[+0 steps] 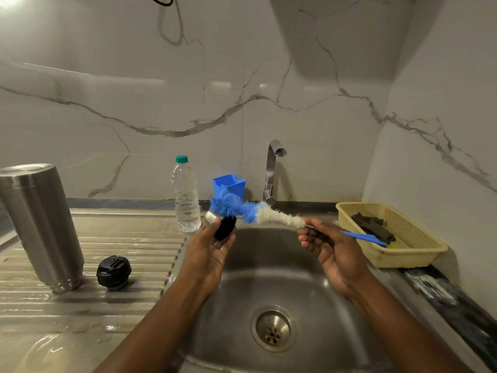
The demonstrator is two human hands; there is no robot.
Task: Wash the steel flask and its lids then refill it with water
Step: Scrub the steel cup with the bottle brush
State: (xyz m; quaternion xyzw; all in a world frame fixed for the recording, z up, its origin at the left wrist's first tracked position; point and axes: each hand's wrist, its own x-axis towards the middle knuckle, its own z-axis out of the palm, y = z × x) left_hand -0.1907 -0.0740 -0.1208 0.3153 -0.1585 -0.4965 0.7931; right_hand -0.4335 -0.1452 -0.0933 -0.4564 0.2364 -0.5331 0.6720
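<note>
Both hands are over the sink (271, 267). The steel flask (40, 224) stands upside down on the wet bench (80, 319) at the left. The right hand (330, 246) grips the brush (242, 208) by its blue handle. The left hand (209, 251) holds a lid (225, 228) against the bristles. There's also a black lid (114, 273) right beside the flask.

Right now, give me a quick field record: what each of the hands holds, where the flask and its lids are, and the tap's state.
left hand: holds the held lid above the sink
right hand: grips the bottle brush, bristles at the held lid
steel flask: stands on the drainboard, apparently mouth down
black stopper lid: on the drainboard beside the flask
tap: no water visible
</note>
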